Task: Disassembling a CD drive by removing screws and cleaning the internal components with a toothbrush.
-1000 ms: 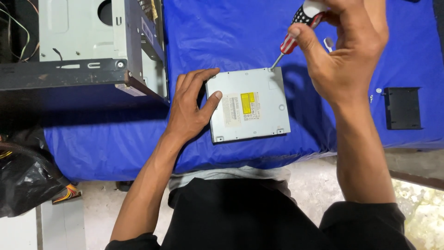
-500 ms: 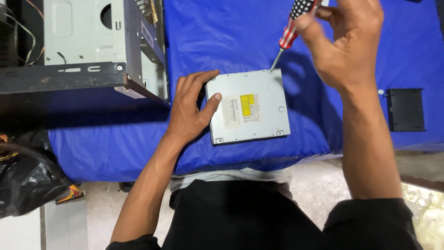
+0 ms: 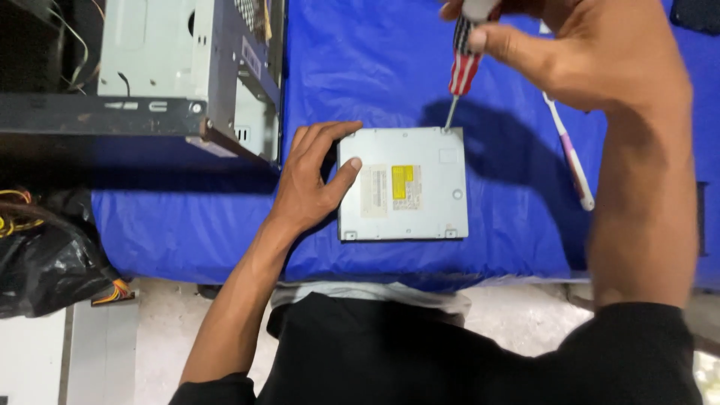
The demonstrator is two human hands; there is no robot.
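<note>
A flat grey metal optical drive [image 3: 420, 187] with a yellow sticker lies on the blue cloth-covered table [image 3: 360, 67]. My left hand [image 3: 315, 176] presses on the drive's left edge, thumb on its top face. My right hand [image 3: 585, 52] grips a screwdriver [image 3: 461, 64] with a red, white and dark striped handle. The tool stands nearly upright, its tip on the drive's far right corner.
An open grey computer case [image 3: 187, 67] sits at the table's far left. A white and pink toothbrush [image 3: 571, 154] lies right of the drive. A black bag with coloured wires [image 3: 45, 255] lies on the floor to the left. A dark flat part [image 3: 705, 217] rests at the right edge.
The screwdriver has tipped from a slant to nearly upright over the drive's far right corner, with my right hand shifting slightly left. My left hand stays on the drive.
</note>
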